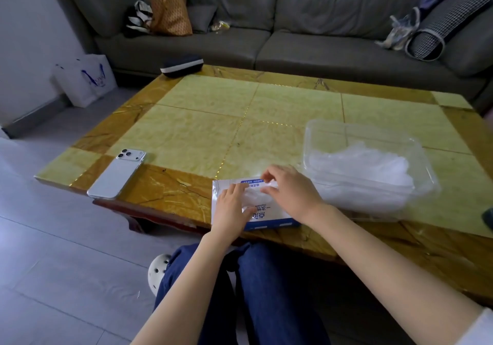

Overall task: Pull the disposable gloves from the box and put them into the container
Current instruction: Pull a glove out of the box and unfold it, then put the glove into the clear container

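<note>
My left hand (231, 206) lay flat on the glove box (272, 224), fingers straight, pressing it down at the near edge of the tabletop (213, 120), lower centre of frame. My right hand (289, 192) curled over the box's opening, thumb and forefinger pinching a clear glove (256, 197). Just right of the box sat the clear container (320, 131), holding a heap of gloves (368, 163). A phone (117, 175) lay at the left edge. Bare tabletop stretched wide between phone and box, and beyond toward the sofa (293, 45).
</note>
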{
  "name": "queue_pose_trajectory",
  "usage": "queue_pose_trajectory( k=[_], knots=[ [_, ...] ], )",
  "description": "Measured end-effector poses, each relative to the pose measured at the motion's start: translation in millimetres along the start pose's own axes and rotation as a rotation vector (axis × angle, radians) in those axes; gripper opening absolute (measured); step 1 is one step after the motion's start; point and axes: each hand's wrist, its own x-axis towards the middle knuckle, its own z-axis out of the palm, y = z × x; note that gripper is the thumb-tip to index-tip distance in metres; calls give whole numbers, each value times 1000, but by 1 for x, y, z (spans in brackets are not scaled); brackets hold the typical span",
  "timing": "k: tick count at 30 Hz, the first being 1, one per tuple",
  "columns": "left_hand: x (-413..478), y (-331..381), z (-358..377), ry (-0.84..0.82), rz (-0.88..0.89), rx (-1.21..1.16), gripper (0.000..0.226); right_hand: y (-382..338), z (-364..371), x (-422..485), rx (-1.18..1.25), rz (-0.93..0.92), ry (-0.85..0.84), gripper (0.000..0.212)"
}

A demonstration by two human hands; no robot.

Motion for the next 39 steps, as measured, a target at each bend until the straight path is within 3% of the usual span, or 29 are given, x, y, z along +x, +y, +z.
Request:
queue_pose_trajectory(
  k=[2, 6, 14, 21, 25, 30, 39],
  knots=[
    [0, 1, 0, -5, -4, 1, 53, 4, 11, -5, -57, 14, -60, 22],
    [1, 1, -1, -24, -5, 28, 55, 7, 20, -12, -127, 64, -73, 16],
    [0, 2, -2, -36, -19, -6, 54, 13, 18, -8, -120, 92, -5, 11],
    [0, 1, 1, -26, -12, -10, 50, 0, 27, 5, -238, 58, -53, 46],
    [-2, 2, 0, -13, -4, 9, 48, -12, 35, 13, -210, 52, -81, 28],
    [-1, 1, 0, -19, 1, 40, 50, -11, 22, 18, -43, 78, 74, 16],
    [0, 2, -1, -34, -7, 60, 57, -4, -20, 26, 205, 96, 466, 21]
  ],
)
